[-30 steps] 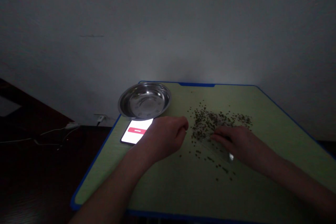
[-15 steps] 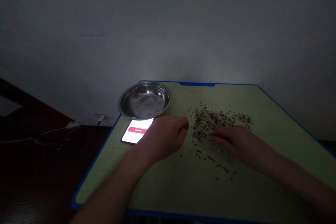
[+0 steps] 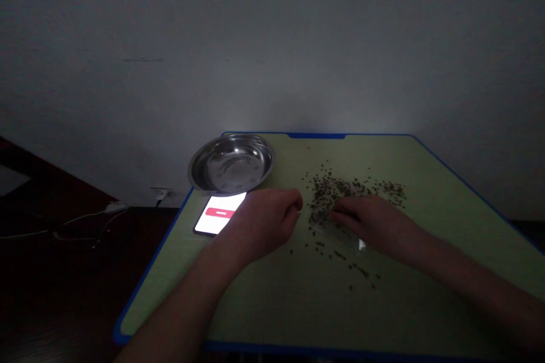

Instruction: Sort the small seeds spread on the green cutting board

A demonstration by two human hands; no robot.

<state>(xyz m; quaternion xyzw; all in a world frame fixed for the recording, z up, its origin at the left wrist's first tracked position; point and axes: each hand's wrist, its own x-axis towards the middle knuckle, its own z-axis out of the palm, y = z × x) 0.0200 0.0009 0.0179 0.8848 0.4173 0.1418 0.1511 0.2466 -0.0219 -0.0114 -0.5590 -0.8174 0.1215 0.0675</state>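
Many small dark pieces, like beans or seeds (image 3: 330,187), lie scattered over the right half of the table. My right hand (image 3: 368,218) is among them, thumb and fingers pinched together. Below its fingers is a thin clear plastic piece, seemingly a bag (image 3: 340,237), with a bright glint near its right end; the hand appears to grip its edge. To the left of the scatter, my left hand (image 3: 276,215) is closed with curled fingers. Whatever it may hold is hidden. Its wrist partly covers a lit phone (image 3: 219,214).
A shiny metal basin (image 3: 234,167) stands at the table's back left, just behind the phone. The pale green table (image 3: 264,306) has a blue rim and meets a grey wall. White cables (image 3: 87,212) and a plug (image 3: 162,195) are at the left, beyond the table.
My right hand has shifted a little to the left and away from me, and the glint on the clear plastic has moved left with it. My left hand stays almost still, closed.
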